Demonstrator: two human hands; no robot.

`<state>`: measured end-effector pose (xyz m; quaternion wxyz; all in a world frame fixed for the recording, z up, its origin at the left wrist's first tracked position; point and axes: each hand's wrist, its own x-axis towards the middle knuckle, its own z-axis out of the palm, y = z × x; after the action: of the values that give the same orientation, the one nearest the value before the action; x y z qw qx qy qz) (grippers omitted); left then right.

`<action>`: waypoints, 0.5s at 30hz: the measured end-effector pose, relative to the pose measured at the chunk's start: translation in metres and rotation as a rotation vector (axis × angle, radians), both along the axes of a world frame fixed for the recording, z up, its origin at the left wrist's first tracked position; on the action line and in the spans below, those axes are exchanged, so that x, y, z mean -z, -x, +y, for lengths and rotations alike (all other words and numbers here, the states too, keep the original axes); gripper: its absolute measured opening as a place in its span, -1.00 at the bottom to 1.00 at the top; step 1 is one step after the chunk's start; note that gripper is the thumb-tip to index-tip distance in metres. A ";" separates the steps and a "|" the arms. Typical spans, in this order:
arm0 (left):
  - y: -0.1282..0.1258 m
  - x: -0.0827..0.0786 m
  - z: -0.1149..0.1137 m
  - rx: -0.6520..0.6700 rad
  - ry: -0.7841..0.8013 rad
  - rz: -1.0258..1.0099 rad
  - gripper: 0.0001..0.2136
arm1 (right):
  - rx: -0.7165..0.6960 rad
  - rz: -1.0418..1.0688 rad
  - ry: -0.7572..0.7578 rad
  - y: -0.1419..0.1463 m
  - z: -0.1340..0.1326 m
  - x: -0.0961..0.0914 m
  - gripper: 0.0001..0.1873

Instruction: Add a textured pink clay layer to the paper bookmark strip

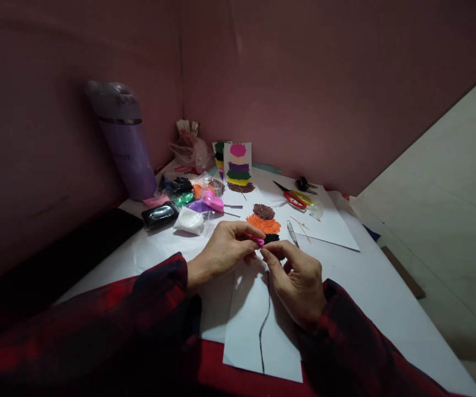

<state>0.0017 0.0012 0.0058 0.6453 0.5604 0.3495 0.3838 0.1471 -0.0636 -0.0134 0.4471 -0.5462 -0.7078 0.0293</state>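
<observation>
Partly, the hands [225, 245] hide a pink lump [259, 241] and black patch [271, 239].

Can see a white-topped desk [366, 303] bearing plastic packets [190, 220], a paper sheet [242, 333] and, probably, a purple bottle [127, 151].

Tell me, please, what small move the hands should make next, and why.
I would probably pinch a bit off the pink lump with the fingers of the right hand: the left hand holds it, those fingers are close by, and no pink patch shows beside the orange patch and black patch.
</observation>
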 end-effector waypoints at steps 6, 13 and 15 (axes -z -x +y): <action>0.003 0.010 0.004 0.040 -0.041 -0.031 -0.83 | 0.004 0.000 -0.007 -0.001 -0.001 0.001 -0.89; 0.002 0.008 0.003 0.013 -0.042 -0.017 -0.85 | -0.005 0.008 -0.001 -0.001 0.000 0.002 -0.89; 0.002 0.005 0.002 -0.004 -0.028 -0.021 -0.86 | -0.005 0.009 -0.002 -0.001 0.000 0.001 -0.89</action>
<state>0.0001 0.0036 0.0006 0.6404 0.5647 0.3384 0.3957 0.1481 -0.0633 -0.0149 0.4506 -0.5437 -0.7073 0.0322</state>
